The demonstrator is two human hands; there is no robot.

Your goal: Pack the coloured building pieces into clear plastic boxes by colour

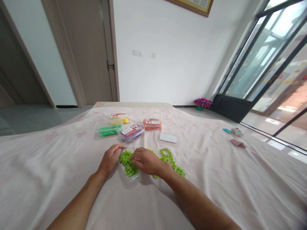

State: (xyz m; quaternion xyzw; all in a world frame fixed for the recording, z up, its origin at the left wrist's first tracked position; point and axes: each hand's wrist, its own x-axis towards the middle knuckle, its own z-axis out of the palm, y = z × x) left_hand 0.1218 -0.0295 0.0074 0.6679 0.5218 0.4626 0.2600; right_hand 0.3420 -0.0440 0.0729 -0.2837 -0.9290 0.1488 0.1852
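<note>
A shallow clear plastic tray (129,182) lies on the pink cloth in front of me, holding several light green interlocking pieces (128,164). My left hand (110,157) curls over the tray's left rim, fingers bent, touching the green pieces. My right hand (146,162) rests over the tray's right side, fingers closed on green pieces. More joined green pieces (171,159) lie on the cloth to the right of that hand, partly hidden by my wrist.
Farther back stand clear boxes: dark green pieces (107,130), purple pieces (131,132), yellow pieces (118,118), orange pieces (152,124). A loose clear lid (168,138) lies nearby. Small items (236,132) sit at the right. Glass doors stand to the right.
</note>
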